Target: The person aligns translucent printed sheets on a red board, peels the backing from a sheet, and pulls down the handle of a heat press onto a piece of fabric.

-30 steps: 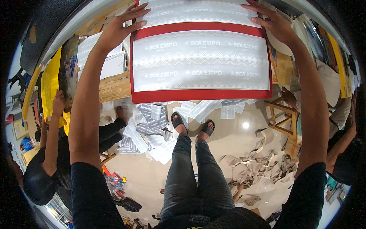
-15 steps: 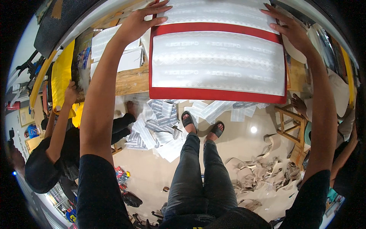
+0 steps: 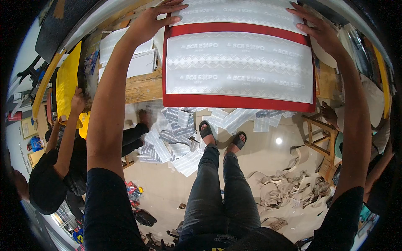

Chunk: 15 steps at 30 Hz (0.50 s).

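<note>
far left: co-worker in dark clothing [image 3: 50,180], partly swallowed by the dark rim; legs run behind the wearer's left forearm. co-worker's hand [image 3: 78,100] at a yellow cloth [image 3: 68,83]; its grip cannot be told.

left of centre: white paper stack [image 3: 141,64] on the wooden table [image 3: 144,88]; left portion hidden behind the same forearm. table's front edge visible between forearm and red panel [image 3: 238,102], covered further right.

left hand [image 3: 161,16]: at the top, fingers spread and unclosed over the left edge of the upper white sheet [image 3: 238,14]. pressure cannot be told.

centre: red panel on the table, near edge and both lower corners in view. upper sheet lies on it, far edge cut off by the top of the view. lower white sheet [image 3: 238,65] lies nearer the wearer, whole, red strip between the two, red margin along its near side. pale lettering washed by glare in places.

below: loose printed sheets [image 3: 180,134] on the floor around sandalled feet [image 3: 222,136]; pale tile shows between these and beige scraps [image 3: 293,188] at right.

right hand [image 3: 316,25]: fingers spread, likewise unclosed, tips at the upper sheet's right edge.

far right: wooden stool [image 3: 320,134], partly behind the right forearm; another person there mostly hidden.
</note>
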Each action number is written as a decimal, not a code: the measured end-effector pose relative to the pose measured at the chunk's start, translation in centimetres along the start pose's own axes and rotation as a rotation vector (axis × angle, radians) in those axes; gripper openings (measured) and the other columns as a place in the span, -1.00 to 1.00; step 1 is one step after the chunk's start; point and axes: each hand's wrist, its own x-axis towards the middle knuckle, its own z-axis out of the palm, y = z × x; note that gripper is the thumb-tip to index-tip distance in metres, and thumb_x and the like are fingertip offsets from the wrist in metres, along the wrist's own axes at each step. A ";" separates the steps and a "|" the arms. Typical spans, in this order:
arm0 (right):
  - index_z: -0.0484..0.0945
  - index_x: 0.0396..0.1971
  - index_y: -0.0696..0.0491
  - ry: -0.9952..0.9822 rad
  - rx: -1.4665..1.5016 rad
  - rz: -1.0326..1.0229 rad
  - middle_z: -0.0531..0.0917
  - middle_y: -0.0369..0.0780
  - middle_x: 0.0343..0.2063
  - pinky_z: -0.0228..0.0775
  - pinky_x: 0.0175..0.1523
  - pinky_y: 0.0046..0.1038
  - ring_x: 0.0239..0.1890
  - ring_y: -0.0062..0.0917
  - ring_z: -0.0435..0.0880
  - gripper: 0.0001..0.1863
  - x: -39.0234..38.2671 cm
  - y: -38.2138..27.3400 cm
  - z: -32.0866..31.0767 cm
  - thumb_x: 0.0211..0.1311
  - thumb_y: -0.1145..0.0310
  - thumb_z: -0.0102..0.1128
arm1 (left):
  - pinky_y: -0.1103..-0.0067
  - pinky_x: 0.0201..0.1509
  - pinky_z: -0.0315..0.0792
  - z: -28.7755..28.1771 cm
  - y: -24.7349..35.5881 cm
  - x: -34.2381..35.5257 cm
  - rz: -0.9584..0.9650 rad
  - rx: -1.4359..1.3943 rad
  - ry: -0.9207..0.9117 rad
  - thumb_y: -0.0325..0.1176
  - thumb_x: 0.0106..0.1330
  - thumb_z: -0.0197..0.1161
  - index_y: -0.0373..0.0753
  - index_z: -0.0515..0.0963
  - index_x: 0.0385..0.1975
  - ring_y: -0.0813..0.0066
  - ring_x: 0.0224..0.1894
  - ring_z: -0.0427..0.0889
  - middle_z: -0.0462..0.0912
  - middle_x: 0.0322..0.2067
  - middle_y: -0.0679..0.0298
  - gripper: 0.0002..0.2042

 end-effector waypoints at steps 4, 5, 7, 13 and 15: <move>0.52 0.36 -0.20 -0.015 -0.002 0.021 0.57 -0.15 0.31 0.44 0.34 -0.30 0.25 -0.32 0.60 -0.48 0.0 -0.2 -0.2 0.41 0.17 0.29 | 0.24 0.56 0.27 -0.2 0.3 0.2 0.080 -0.057 0.017 -0.01 0.44 0.24 0.17 0.54 0.33 0.34 0.46 0.39 0.49 0.38 0.42 -0.53; 0.51 0.36 -0.20 -0.020 -0.004 0.025 0.56 -0.15 0.32 0.44 0.34 -0.30 0.26 -0.32 0.60 -0.47 0.0 -0.3 -0.3 0.41 0.17 0.29 | 0.24 0.56 0.27 -0.2 0.1 0.3 0.095 -0.094 0.020 -0.02 0.44 0.24 0.18 0.54 0.33 0.34 0.46 0.39 0.49 0.39 0.42 -0.54; 0.51 0.36 -0.20 -0.051 -0.036 0.092 0.55 -0.14 0.33 0.43 0.35 -0.30 0.27 -0.30 0.59 -0.47 0.0 -1.2 -0.4 0.41 0.17 0.28 | 0.23 0.57 0.26 -0.1 0.1 0.1 0.060 -0.045 0.017 -0.02 0.43 0.24 0.19 0.53 0.33 0.33 0.46 0.38 0.48 0.39 0.42 -0.54; 0.52 0.35 -0.19 0.018 -0.020 0.021 0.62 -0.14 0.26 0.46 0.29 -0.32 0.20 -0.32 0.63 -0.47 -0.1 0.1 0.2 0.40 0.17 0.29 | 0.21 0.57 0.26 0.1 0.1 0.0 0.032 0.013 0.014 -0.04 0.43 0.26 0.19 0.52 0.34 0.32 0.47 0.37 0.47 0.40 0.41 -0.52; 0.54 0.34 -0.18 0.031 -0.002 0.016 0.65 -0.15 0.22 0.46 0.26 -0.32 0.16 -0.35 0.65 -0.48 -0.2 0.3 0.2 0.39 0.18 0.31 | 0.22 0.57 0.26 -0.2 0.6 0.1 0.036 0.011 0.003 -0.05 0.42 0.27 0.17 0.52 0.34 0.32 0.47 0.37 0.48 0.39 0.40 -0.52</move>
